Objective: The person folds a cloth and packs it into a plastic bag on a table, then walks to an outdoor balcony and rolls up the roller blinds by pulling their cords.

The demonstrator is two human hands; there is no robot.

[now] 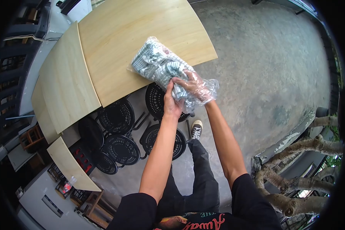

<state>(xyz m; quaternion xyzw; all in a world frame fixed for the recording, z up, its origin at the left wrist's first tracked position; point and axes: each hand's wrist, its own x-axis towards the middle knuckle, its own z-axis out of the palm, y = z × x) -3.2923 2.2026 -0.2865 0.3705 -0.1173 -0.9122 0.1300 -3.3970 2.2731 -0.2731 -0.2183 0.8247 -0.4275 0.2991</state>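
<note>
A clear plastic bag (153, 45) holds a folded green-and-white checked cloth (153, 63), which looks like a garment. It is held over the near edge of a light wooden table (142, 19). My left hand (172, 102) is closed on the near left side of the bag, its thumb pointing up. My right hand (196, 85) reaches inside the bag's mouth, with crinkled plastic around its wrist, and its fingers press on the cloth. Part of those fingers is blurred by the plastic.
Several black round stools (121, 149) stand under and beside the tables. Another wooden tabletop (65, 80) adjoins on the left. A small plastic bottle (68, 186) stands on a lower tabletop (73, 165). Thick tree branches (295, 184) are at the right, beside the concrete floor (264, 76).
</note>
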